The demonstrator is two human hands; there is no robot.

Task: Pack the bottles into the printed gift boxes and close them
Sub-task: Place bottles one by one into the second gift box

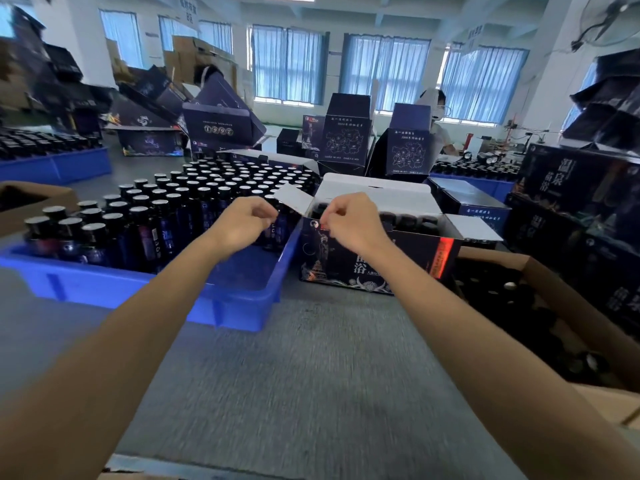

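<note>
left hand (242,223) over the right end of the tray (242,299), fingers curled, thumb close to forefinger, tips just beside the lower corner of the left flap (294,199). too blurred there: cannot tell whether pinching that flap or clenched on nothing. right hand (349,223) near it, at the near left corner of the gift box (346,265), fingers curled as well, tips at the rim. cannot tell whether gripping the rim or only touching it.

gift box on the grey table (311,375), just beside the right wall of the tray, open on top. white lid (374,195) tipped back, left flap sticking out toward the tray, right flap (474,226) spread out to the right. inside, dark caps (408,220) in a row behind the near wall, upright.

tray blue, packed with upright dark bottles (156,216) over most of its length, bare at the near right corner under the left forearm. more of the same in a second tray (55,168) far left.

brown carton (571,296) to the right of the gift box, open, with dark bottles dimly seen within. dark stacked boxes (571,188) at far right. printed boxes (346,136) standing behind the tray, one tilted box (221,116) further left. another person (436,109) at the back, behind those boxes.
</note>
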